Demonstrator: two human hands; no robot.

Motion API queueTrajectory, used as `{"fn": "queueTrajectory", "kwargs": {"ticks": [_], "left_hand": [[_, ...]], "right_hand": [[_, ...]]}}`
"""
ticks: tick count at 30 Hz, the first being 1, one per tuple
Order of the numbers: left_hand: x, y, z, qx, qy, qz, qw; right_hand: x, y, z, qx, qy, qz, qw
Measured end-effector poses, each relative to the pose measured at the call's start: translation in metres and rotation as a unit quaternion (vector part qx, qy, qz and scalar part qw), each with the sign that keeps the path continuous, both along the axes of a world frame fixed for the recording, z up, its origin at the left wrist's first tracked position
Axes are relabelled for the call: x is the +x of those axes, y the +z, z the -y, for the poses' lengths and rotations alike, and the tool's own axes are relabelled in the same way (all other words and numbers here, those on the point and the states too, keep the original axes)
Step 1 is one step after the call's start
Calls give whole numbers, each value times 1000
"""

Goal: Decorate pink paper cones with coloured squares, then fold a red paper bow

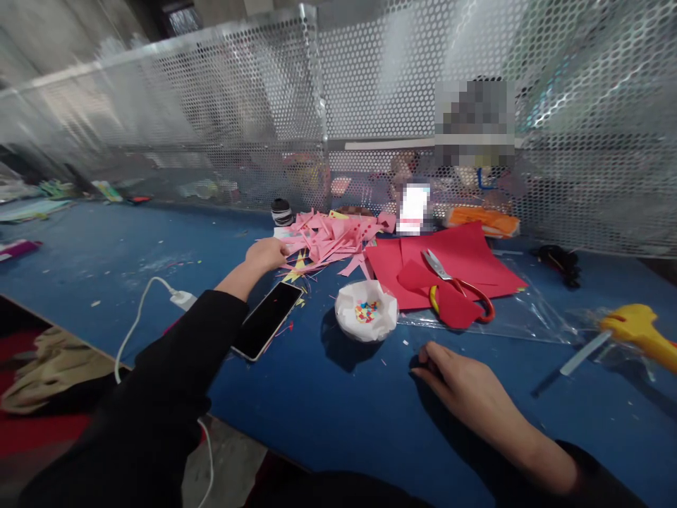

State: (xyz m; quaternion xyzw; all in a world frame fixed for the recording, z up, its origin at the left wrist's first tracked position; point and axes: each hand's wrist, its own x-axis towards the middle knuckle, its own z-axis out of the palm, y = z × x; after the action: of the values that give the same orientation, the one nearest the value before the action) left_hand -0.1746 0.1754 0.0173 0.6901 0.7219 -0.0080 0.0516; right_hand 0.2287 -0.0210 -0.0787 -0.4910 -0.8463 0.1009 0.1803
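My left hand (266,255) reaches to the left edge of a pile of pink paper strips (331,238), its fingers curled downward and partly hidden; what they hold cannot be made out. Below that hand lies a dark-screened phone (269,321). My right hand (458,374) rests low over the blue table, thumb and fingers drawn together, and anything between them is too small to see. Between my hands stands a small white-lined bowl (352,321) with tiny coloured pieces (367,310) inside. Orange-handled scissors (465,288) lie open on red paper sheets (465,247), partly under a cut red piece (458,307).
A perforated metal screen (238,120) runs along the back of the blue table (338,416). At right sits a yellow glue gun (635,328) with a clear stick. A white cable (138,317) crosses at left. An orange packet (484,221) and a dark-striped spool (281,212) stand near the screen.
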Motion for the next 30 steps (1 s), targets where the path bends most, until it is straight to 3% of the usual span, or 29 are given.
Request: {"fn": "queueTrajectory", "kwargs": {"ticks": [10,17,23,27,30], "left_hand": [[4,-15,5,-56,-28,-70,996],[9,-9,16,11,-40,-49,998],[38,-25,21,18,-98,12,995],[44,-32,22,48,-80,35,995],[42,-26,26,69,-64,67,993]], "right_hand": [[1,0,-1,8,1,-7,1000],[1,2,-2,8,1,-21,1000],[1,4,-3,-9,-4,-21,1000],[1,5,-3,-18,-4,-26,999],[0,6,-3,-21,-7,-23,999]]}}
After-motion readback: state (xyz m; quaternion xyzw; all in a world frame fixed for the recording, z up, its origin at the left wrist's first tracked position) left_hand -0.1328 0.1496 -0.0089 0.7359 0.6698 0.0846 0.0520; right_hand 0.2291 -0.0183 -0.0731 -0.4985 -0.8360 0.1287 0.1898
